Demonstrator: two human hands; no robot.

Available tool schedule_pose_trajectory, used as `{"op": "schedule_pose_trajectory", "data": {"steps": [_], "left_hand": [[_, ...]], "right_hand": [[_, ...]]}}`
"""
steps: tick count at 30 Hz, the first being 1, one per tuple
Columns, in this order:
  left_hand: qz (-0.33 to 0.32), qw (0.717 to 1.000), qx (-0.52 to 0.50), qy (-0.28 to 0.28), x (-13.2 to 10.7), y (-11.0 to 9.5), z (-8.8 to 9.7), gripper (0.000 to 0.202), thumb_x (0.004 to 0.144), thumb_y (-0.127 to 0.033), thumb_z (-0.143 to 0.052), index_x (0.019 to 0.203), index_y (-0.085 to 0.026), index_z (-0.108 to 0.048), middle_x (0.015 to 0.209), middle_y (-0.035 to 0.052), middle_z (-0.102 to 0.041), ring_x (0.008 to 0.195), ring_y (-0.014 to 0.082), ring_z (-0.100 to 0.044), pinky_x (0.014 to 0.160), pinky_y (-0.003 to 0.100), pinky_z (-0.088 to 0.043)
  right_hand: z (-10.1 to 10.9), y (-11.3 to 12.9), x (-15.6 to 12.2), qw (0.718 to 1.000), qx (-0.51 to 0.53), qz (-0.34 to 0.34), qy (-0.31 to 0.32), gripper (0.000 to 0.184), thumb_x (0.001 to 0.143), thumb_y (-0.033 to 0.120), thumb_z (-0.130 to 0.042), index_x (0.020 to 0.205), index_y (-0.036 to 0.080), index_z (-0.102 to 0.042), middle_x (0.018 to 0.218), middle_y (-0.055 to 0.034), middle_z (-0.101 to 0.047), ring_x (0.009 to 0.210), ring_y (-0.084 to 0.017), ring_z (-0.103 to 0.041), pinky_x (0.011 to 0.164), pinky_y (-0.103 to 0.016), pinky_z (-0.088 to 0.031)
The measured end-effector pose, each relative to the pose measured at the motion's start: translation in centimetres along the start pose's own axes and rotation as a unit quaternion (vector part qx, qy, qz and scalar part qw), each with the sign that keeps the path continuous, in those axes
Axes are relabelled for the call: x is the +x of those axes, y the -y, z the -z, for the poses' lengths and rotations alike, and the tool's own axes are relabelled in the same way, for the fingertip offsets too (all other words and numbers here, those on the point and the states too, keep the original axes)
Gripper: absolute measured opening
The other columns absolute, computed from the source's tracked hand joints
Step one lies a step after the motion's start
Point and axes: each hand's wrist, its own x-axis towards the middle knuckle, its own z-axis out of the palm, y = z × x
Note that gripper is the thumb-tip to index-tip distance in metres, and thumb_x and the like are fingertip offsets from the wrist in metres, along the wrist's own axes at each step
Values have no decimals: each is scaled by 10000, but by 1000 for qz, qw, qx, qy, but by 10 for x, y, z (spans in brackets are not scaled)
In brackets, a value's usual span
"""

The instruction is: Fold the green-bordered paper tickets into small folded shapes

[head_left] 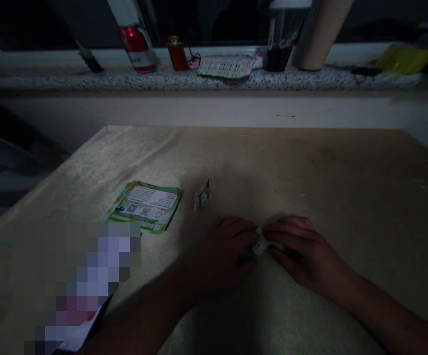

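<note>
Between my two hands, low over the table, is a small piece of folded printed paper (260,246). My left hand (229,251) is closed on its left side, fingers bent and pressed together. From the right, my right hand (304,249) pinches the paper between thumb and fingertips. Much of the paper is covered by the fingers, so its full shape cannot be seen. Just beyond my left hand, a small folded paper piece (201,196) stands on the table. A stack of green printed leaflets (151,199) lies farther left.
A pale table (328,172) reaches to the wall under a speckled windowsill (180,83). On the sill stand a red and white can (136,49), a small red bottle (177,54), a dark cup (280,44) and a beige cylinder (321,34). A pixelated object (99,276) lies at lower left.
</note>
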Motion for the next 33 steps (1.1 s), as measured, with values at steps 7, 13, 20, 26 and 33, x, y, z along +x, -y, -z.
{"op": "schedule_pose_trajectory", "data": {"steps": [7, 13, 20, 26, 33], "left_hand": [[-4, 1000, -16, -13, -2, 4, 3, 371, 842, -246, -733, 1200, -200, -648, 1253, 57, -666, 1182, 235, -551, 1076, 396, -373], [19, 998, 66, 4, -3, 2, 8, 134, 903, -250, -678, 1018, -188, -705, 1066, 41, -692, 1053, 239, -564, 1007, 424, -377], [23, 995, 98, -7, -4, 0, 6, 135, 969, -275, -607, 969, -185, -708, 992, 35, -659, 986, 221, -560, 950, 413, -399], [40, 992, 111, -38, -2, -2, 3, 183, 992, -284, -565, 957, -166, -699, 1000, 55, -640, 989, 230, -561, 956, 429, -406], [75, 985, 138, -74, -2, -7, -6, 141, 940, -257, -624, 979, -145, -699, 1160, 112, -626, 1106, 278, -544, 1000, 473, -401]], "right_hand": [[1, -1, -3, 1000, 3, 12, 11, 142, 917, 156, -657, 1035, 217, -704, 1026, -53, -737, 990, -229, -652, 902, -421, -491], [-2, -2, -4, 1000, -1, 6, 10, 137, 914, 147, -658, 1031, 200, -704, 1052, -76, -705, 1028, -244, -631, 906, -423, -490], [-3, -5, -5, 1000, -5, 2, 15, 118, 943, 185, -634, 1025, 205, -717, 1092, -84, -681, 1073, -252, -615, 936, -431, -489], [-5, -6, -5, 1000, -16, -17, -1, 104, 951, 169, -603, 989, 212, -689, 1181, -95, -649, 1144, -271, -580, 964, -455, -479], [-9, -4, -2, 997, -61, -39, -15, 84, 952, 177, -565, 921, 201, -640, 1347, -133, -572, 1298, -321, -497, 1040, -507, -425]]}}
